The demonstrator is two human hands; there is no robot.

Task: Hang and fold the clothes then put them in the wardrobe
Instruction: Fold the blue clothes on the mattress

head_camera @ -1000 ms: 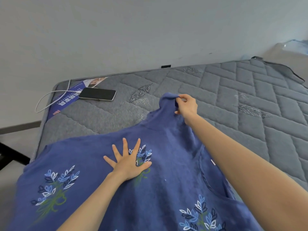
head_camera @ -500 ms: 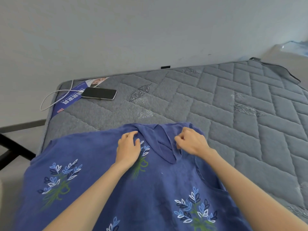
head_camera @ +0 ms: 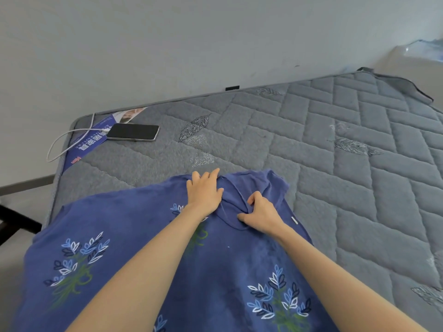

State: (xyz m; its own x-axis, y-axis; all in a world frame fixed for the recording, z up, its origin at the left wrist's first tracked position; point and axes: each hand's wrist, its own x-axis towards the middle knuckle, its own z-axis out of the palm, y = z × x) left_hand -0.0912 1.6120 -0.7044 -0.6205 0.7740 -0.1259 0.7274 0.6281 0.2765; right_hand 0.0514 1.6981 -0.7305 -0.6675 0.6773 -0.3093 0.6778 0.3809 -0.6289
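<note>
Here, a blue garment (head_camera: 134, 224) printed with leafy sprigs in white, pale blue and green lies spread on a grey quilted mattress (head_camera: 335, 164). It covers the near-left part of the mattress. Its left side reaches past the left edge, and its lower part runs out of view at the near edge. The top of the garment, where the neck opening is bunched into soft folds, points toward the far edge and stops about midway across the mattress.

The left hand (head_camera: 203, 191) lies palm down on the cloth just left of the neck opening. Its fingers are stretched out and reach the garment's top edge, pressing there and gripping nothing. The right hand (head_camera: 260, 213) sits just beside it on the neck opening, with its fingers curled and its thumb tucked in, pinching a fold of the blue cloth. The two hands are close together but not touching. A small white tag (head_camera: 294, 220) shows on the garment just right of the right hand.

Near the far-left corner of the mattress a dark phone (head_camera: 133, 131) lies flat with its screen up. A white cable (head_camera: 64, 140) is plugged into it and loops out over the left edge. The phone's left end rests on a blue printed label (head_camera: 88, 142) that runs along that corner. Behind the far edge stands a plain pale wall (head_camera: 167, 44).
</note>
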